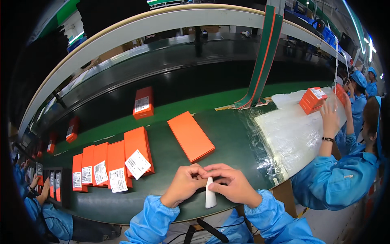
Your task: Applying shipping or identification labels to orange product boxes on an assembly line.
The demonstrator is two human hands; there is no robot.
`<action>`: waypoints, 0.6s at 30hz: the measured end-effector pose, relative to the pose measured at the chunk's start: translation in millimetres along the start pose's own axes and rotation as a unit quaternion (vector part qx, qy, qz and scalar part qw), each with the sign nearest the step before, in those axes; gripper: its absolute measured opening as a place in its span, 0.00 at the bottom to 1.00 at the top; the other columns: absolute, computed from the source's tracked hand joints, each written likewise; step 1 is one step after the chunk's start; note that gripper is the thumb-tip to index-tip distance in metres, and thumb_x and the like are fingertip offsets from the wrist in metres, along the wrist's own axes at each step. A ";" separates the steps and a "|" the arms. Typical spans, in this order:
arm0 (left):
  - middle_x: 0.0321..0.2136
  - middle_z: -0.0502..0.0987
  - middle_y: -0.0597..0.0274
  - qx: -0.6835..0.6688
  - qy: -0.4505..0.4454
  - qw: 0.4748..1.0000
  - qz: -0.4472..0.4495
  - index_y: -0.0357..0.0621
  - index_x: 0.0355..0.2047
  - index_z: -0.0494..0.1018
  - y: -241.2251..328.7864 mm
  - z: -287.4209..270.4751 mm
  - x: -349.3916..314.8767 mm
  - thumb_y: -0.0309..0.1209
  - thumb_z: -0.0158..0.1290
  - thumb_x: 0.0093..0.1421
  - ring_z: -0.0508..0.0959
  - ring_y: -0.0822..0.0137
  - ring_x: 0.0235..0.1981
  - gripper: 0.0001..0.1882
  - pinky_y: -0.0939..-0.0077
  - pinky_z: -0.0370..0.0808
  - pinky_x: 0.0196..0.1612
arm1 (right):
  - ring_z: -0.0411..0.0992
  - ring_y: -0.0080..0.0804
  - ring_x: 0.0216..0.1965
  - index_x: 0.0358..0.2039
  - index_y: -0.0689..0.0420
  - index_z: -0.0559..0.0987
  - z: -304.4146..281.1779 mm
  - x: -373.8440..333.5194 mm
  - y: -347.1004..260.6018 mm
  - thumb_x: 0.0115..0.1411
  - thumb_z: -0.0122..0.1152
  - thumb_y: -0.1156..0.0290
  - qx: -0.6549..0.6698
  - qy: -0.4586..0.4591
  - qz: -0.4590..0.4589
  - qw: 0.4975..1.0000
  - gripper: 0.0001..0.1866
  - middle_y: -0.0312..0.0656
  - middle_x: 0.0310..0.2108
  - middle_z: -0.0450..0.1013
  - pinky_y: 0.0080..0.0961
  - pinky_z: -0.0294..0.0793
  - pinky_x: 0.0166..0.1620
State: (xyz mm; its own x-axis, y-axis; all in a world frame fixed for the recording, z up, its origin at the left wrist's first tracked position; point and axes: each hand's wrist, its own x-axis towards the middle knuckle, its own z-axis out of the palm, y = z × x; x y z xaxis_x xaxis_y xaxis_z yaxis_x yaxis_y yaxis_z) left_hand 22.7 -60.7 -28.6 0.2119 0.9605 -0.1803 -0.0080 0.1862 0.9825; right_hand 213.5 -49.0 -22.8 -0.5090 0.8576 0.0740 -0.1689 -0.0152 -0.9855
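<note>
The green bench (170, 158) fills the middle of the view, curving away to a dark conveyor belt (170, 87) on the far side. On that belt, an orange box (143, 102) with a white label rides alone, and more orange boxes (72, 129) trail off to the far left. To the right, a sheet of clear plastic film (292, 134) covers the bench end, where a neighbouring person in blue (337, 179) reaches toward a small stack of orange boxes (313, 99).

Nearer in, a plain orange box (191, 136) lies flat just beyond the hands, its long axis angled from near right to far left. To the left of it sits a row of labelled orange boxes (107, 164), overlapping like tiles.

Now the hands. Both meet at the near edge of the bench, blue sleeves coming up from below. The left hand (183, 185) is curled, its fingers (195, 173) bunched together at the top of a small white strip (210, 195). The right hand (233, 185) closes over from the right, fingers (215, 175) pinched on the same top end. The strip hangs toward the near edge, long axis running near to far, its lower end free below the fingers. Both hands are equally close; the grip is shared at the far end. The plain orange box lies directly beyond them.
</note>
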 end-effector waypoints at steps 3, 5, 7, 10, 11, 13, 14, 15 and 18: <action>0.29 0.76 0.69 -0.047 -0.019 0.999 -0.003 0.38 0.30 0.77 -4.4 5.1 4.2 0.22 0.62 0.57 0.74 0.81 0.30 0.04 0.84 0.72 0.35 | 0.77 0.28 0.44 0.43 0.65 0.81 -1.0 -6.1 6.1 0.58 0.67 0.78 -0.023 0.052 -0.026 0.998 0.12 0.43 0.48 0.73 0.22 0.80 0.46; 0.29 0.76 0.69 -0.078 -0.036 0.996 0.007 0.39 0.31 0.75 -7.1 5.2 4.9 0.23 0.62 0.58 0.73 0.81 0.30 0.05 0.85 0.71 0.34 | 0.77 0.28 0.42 0.42 0.68 0.80 3.8 -8.7 0.0 0.57 0.67 0.80 0.008 0.101 0.017 0.995 0.12 0.46 0.45 0.76 0.22 0.80 0.47; 0.28 0.75 0.70 -0.097 -0.033 0.995 0.019 0.39 0.31 0.75 -3.0 5.6 3.4 0.23 0.62 0.58 0.73 0.81 0.29 0.05 0.85 0.71 0.34 | 0.78 0.28 0.40 0.41 0.69 0.80 8.0 -8.7 0.5 0.57 0.67 0.81 0.022 0.133 0.024 0.991 0.12 0.47 0.41 0.78 0.22 0.80 0.46; 0.28 0.74 0.71 -0.074 -0.032 0.996 0.049 0.39 0.31 0.75 -5.5 6.0 0.7 0.23 0.62 0.59 0.72 0.81 0.30 0.05 0.85 0.71 0.36 | 0.78 0.25 0.36 0.41 0.68 0.80 9.1 -8.2 6.9 0.58 0.68 0.79 0.011 0.143 0.001 0.990 0.11 0.44 0.37 0.79 0.19 0.79 0.43; 0.29 0.74 0.72 -0.057 -0.032 0.996 0.062 0.40 0.31 0.75 -6.9 5.5 0.6 0.23 0.62 0.59 0.72 0.81 0.30 0.06 0.84 0.70 0.36 | 0.78 0.24 0.36 0.41 0.67 0.81 5.1 -9.7 6.3 0.58 0.67 0.78 0.004 0.136 0.008 0.991 0.11 0.43 0.37 0.79 0.19 0.79 0.42; 0.32 0.72 0.69 -0.074 -0.057 0.993 0.076 0.40 0.30 0.75 -6.0 3.3 0.6 0.25 0.63 0.58 0.72 0.78 0.33 0.07 0.82 0.70 0.39 | 0.77 0.22 0.37 0.42 0.66 0.81 -2.2 -11.5 3.5 0.59 0.67 0.76 0.015 0.121 0.028 0.992 0.11 0.42 0.37 0.79 0.18 0.78 0.41; 0.34 0.71 0.68 -0.082 -0.070 0.991 0.083 0.40 0.30 0.75 -5.4 1.7 0.8 0.26 0.64 0.57 0.72 0.77 0.35 0.08 0.81 0.70 0.40 | 0.77 0.21 0.37 0.42 0.66 0.81 -5.5 -11.6 0.4 0.60 0.66 0.76 0.034 0.113 0.041 0.992 0.11 0.42 0.37 0.79 0.18 0.77 0.41; 0.34 0.72 0.68 -0.106 -0.061 0.990 0.075 0.41 0.30 0.75 -6.4 0.8 0.8 0.26 0.64 0.57 0.73 0.77 0.35 0.08 0.81 0.70 0.40 | 0.77 0.20 0.38 0.43 0.66 0.81 -9.9 -14.1 -2.7 0.60 0.66 0.76 0.052 0.108 0.055 0.991 0.11 0.41 0.37 0.79 0.18 0.77 0.41; 0.32 0.75 0.67 -0.134 -0.008 0.989 0.062 0.42 0.29 0.74 -7.8 -5.2 1.3 0.26 0.64 0.56 0.74 0.77 0.34 0.08 0.83 0.70 0.40 | 0.76 0.20 0.37 0.42 0.66 0.81 -32.6 -32.1 -23.0 0.61 0.64 0.76 -0.027 0.077 0.074 0.994 0.10 0.41 0.36 0.79 0.18 0.77 0.41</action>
State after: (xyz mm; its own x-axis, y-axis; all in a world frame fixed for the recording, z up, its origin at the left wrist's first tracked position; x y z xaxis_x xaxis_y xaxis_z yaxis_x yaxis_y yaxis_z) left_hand 18.0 -59.8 -36.7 0.2081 0.9764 -0.0574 -0.2921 0.1180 0.9491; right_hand 261.2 -59.4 -7.5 -0.3895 0.9164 -0.0920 -0.0550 -0.1228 -0.9909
